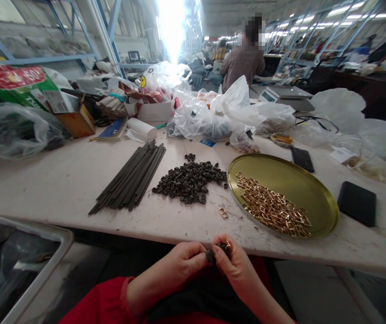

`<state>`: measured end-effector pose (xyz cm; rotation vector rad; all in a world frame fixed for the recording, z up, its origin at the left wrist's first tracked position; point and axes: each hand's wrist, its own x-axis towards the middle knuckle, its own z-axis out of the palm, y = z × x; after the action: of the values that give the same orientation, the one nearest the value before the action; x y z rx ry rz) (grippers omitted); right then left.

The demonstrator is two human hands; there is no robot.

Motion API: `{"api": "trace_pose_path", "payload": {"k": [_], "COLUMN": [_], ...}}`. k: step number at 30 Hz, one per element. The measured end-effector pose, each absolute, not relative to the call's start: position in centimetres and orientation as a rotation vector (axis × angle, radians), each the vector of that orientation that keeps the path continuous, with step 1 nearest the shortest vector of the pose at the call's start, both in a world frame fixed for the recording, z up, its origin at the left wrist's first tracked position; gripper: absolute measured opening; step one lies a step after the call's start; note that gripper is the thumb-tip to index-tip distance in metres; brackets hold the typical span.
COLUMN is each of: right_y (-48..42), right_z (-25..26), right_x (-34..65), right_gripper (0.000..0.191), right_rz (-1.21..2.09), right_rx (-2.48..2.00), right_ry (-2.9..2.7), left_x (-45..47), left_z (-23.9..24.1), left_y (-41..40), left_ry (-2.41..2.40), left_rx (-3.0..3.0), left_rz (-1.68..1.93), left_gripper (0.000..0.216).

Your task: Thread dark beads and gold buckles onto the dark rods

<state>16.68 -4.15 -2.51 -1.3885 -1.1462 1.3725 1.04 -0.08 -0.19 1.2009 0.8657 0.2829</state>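
Note:
Just in front of the table's near edge, my left hand [185,262] and my right hand [235,262] meet with their fingers closed. Between the left thumb and finger is a small dark loop [209,256]. My right hand pinches dark material with a gold glint, probably a buckle, mostly hidden by the fingers. Beyond them a single gold buckle [223,213] lies on the table. A heap of dark loops [193,180] sits behind it, with flat dark strips [130,177] to the left. Many gold buckles [272,207] lie in a round gold tray [317,198] on the right.
A black phone [302,159] and a black wallet-like item [357,203] lie beside the tray. Clear plastic bags [206,117] crowd the table's back. A white-rimmed bin [66,238] stands at lower left. Farther off, a person [243,63] faces away.

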Motion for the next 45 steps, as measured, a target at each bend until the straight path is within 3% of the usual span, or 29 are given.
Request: {"api": "trace_pose_path", "payload": {"k": [6, 13, 21, 27, 33, 45], "right_y": [-4.3, -4.8, -5.5, -6.1, -6.7, -7.1], "right_z": [-2.5, -2.5, -2.4, -2.0, -2.8, -4.1], "right_x": [16.4, 16.9, 17.8, 17.6, 17.3, 16.0], "right_gripper": [0.028, 0.024, 0.025, 0.019, 0.029, 0.035], "right_rz": [1.651, 1.365, 1.647, 1.360, 1.329, 1.316], "right_rx": [-1.217, -1.365, -1.286, -1.432, -1.386, -1.364], "right_ry": [-0.909, -1.235, -1.145, -1.380, -1.255, -1.134], "left_x": [1.4, 1.1, 0.9, 1.1, 0.8, 1.3], "left_z": [-0.4, 0.1, 0.5, -0.3, 1.5, 0.6], "left_y": [-0.4, 0.1, -0.5, -1.0, -0.6, -0.9], "left_ry": [0.768, 0.860, 0.793, 0.894, 0.904, 0.937], "left_rx": [1.099, 1.419, 1.601, 1.511, 1.662, 1.817], "left_rz": [0.282, 0.166, 0.110, 0.066, 0.031, 0.056], "left_gripper": [0.041, 0.035, 0.038, 0.040, 0.028, 0.032]}}
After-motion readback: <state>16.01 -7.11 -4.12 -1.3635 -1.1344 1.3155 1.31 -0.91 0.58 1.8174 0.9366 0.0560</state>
